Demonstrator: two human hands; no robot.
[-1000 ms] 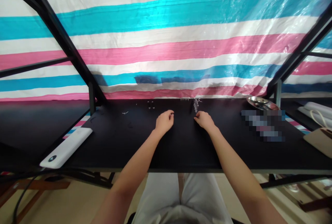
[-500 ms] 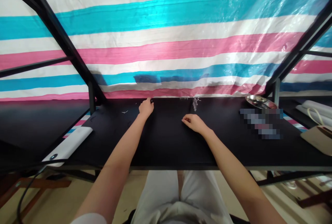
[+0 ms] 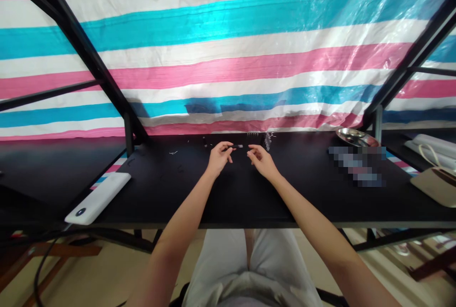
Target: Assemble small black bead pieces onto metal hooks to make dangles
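My left hand [image 3: 220, 159] pinches a small black stick-like piece [image 3: 237, 146] with a pale grey end, which points toward my other hand. Facing it across a narrow gap is my right hand [image 3: 261, 160], its thumb and fingers drawn close together; whatever they hold, if anything, is too small to make out. Just beyond the right hand lies a cluster of small clear pieces [image 3: 268, 141]. A row of tiny metallic-looking pieces [image 3: 252, 134] sits along the table's back edge. Another small dark piece [image 3: 204, 141] lies behind the left hand.
On the black table [image 3: 160, 202], a white device [image 3: 99, 198] with a cable lies left. White thread scraps [image 3: 173, 152] lie nearby. A shiny metal dish [image 3: 356, 137] and a blurred patch are right, with a beige bag [image 3: 432, 186] beyond. Striped sheeting [image 3: 228, 74] hangs behind.
My left hand has come right from the back edge, now with the black stick-like piece in its fingers. My right hand has lifted slightly forward toward it, and its fingers have turned.
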